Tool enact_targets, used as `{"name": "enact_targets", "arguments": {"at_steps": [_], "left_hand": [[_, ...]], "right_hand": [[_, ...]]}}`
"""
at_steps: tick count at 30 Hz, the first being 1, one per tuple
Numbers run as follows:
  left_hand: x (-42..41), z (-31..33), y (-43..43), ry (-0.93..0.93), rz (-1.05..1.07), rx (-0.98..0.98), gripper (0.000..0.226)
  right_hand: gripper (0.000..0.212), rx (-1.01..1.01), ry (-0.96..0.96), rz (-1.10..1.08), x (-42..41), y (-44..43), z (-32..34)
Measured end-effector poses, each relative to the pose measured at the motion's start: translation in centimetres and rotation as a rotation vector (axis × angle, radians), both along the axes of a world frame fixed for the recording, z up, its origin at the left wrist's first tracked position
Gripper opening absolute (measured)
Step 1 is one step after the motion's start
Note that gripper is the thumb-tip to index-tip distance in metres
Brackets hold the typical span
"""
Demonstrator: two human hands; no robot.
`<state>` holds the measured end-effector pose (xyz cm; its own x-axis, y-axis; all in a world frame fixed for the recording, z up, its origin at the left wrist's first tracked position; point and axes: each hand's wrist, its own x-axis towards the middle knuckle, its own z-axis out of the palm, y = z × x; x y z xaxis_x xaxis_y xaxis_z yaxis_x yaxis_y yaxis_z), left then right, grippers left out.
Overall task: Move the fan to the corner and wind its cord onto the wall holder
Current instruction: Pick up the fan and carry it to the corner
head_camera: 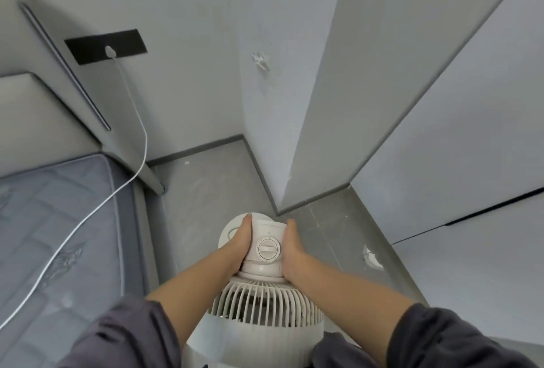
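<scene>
The left hand [239, 245] and right hand [290, 250] clasp the fan [266, 253] by its rear housing, one on each side, thumbs along the top and the other fingers wrapped out of sight. Between them sits a round dial [267, 250]; its marks are too small to read. The fan is tilted over the floor [212, 179], short of the far corner. The wall holder [261, 62] is above that corner. A white cord [138, 120] is plugged in at the left.
</scene>
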<state>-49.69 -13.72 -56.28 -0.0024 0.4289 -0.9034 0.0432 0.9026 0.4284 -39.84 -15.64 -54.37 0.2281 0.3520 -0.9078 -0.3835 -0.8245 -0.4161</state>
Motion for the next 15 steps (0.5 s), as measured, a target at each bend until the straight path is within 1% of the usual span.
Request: {"name": "enact_targets", "arguments": {"at_steps": [4,6,8,9,12,15], "left_hand": [[-4.0,0.1,4.1,0.024,0.010,0.046,0.069],[-5.8,0.1,6.5,0.039,0.027,0.074,0.067],[-7.4,-0.1,9.1,0.015,0.031,0.084,0.071],[-8.3,-0.2,10.6,0.003,0.036,0.080,0.074],[-10.5,0.0,15.6,0.015,0.056,0.073,0.079],[-12.6,-0.7,20.6,0.016,0.074,0.063,0.078]], "right_hand": [[0.057,0.047,0.032,-0.008,-3.8,4.4,0.8],[0.064,0.065,0.012,0.004,-5.6,6.9,0.1],[0.071,0.076,-0.017,0.024,-7.2,9.6,-1.1],[0.070,0.083,-0.016,0.036,-8.0,11.1,-0.8],[0.053,0.111,-0.023,0.034,-10.1,15.9,0.1],[0.045,0.139,-0.031,0.052,-11.6,20.9,-0.9]]}}
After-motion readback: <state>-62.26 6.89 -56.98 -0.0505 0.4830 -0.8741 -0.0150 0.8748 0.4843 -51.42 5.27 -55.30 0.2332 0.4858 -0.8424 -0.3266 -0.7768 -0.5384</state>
